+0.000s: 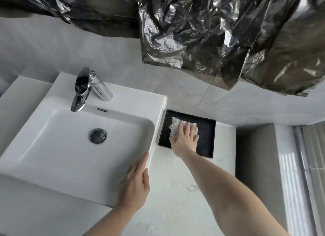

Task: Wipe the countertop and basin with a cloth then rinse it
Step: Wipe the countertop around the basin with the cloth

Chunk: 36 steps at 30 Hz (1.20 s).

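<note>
Cloth [177, 128] lies in black tray [207, 140] on bench [175, 191], pressed flat under right hand [184, 140], fingers straight; left hand [135, 184], fingers released, rests against basin [52, 144] corner.

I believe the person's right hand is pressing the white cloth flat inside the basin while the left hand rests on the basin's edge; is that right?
Not quite: the head view shows the right hand pressing the white cloth flat inside the black tray beside the basin, not in the basin. The left hand does rest on the basin's edge.
</note>
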### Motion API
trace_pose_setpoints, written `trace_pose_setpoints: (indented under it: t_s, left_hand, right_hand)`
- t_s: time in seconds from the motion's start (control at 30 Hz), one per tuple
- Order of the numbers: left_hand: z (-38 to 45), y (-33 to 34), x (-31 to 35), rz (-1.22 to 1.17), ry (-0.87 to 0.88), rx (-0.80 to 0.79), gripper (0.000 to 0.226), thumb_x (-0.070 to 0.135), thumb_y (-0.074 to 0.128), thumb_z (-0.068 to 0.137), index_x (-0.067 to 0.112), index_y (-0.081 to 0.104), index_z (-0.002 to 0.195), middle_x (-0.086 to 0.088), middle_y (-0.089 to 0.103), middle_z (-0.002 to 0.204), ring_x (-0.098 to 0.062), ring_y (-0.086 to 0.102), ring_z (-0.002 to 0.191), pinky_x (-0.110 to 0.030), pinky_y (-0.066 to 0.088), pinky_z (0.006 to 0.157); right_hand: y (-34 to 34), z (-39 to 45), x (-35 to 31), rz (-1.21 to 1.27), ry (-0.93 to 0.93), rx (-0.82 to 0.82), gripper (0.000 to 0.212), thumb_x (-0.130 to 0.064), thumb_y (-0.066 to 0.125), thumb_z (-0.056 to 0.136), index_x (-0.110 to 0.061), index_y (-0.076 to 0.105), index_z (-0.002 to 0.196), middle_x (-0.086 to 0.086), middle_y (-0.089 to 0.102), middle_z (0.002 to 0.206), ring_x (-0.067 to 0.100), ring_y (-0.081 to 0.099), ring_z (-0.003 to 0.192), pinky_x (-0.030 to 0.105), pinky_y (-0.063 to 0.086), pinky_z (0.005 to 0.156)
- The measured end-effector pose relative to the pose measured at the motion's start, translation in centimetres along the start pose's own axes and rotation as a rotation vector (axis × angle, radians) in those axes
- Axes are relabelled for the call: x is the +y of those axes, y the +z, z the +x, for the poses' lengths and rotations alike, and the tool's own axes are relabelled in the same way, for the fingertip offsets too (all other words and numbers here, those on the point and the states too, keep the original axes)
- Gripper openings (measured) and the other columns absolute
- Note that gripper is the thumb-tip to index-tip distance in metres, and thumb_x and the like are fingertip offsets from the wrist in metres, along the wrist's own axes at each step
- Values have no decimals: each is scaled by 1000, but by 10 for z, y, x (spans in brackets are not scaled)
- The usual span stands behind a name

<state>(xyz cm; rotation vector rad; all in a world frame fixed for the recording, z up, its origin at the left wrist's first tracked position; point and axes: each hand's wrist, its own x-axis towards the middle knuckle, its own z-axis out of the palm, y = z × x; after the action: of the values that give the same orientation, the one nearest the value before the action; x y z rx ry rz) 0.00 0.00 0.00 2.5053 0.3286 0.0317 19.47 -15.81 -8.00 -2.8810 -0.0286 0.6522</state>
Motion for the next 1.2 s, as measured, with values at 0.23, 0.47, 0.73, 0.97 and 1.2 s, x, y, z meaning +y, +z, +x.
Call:
trace_pose_setpoints:
  t_s: [0.23,0.47,0.73,0.97,1.2]
  left_hand:
    - [0,0,1,47,7,34,60,23,45,95,35,35,153,10,64,131,-19,65,104,-40,58,78]
    - [-3,0,2,55,-38,-1,63,21,51,97,41,31,154,7,67,120,-21,64,102,-40,55,74]
    - [-10,-14,9,27,-84,-121,54,24,41,103,38,31,155,10,54,147,-24,58,122,-37,49,95]
    - [-99,-64,-17,-53,376,-20,33,20,48,95,27,65,122,16,54,135,-4,50,124,-24,38,106]
    - [-169,-54,-124,161,49,-334,42,35,55,87,34,55,128,20,36,143,-8,43,132,-26,39,106]
  right_hand:
    - [-20,-2,15,282,1,133,53,-8,39,98,-25,45,148,0,49,151,26,41,142,46,44,107]
    - [-73,-124,31,1044,113,281,23,-32,41,110,-24,62,107,-17,69,98,-3,66,89,16,48,69]
    - [-27,-255,92,1247,336,297,26,-27,44,108,-26,69,114,-13,78,104,5,70,104,14,51,77]
    - [-8,-273,123,1079,455,393,32,-47,40,104,-30,65,117,-7,72,112,24,65,112,38,47,92]
    - [26,-225,98,626,-20,130,48,-38,37,109,-26,42,156,-1,33,167,16,20,158,38,18,128]
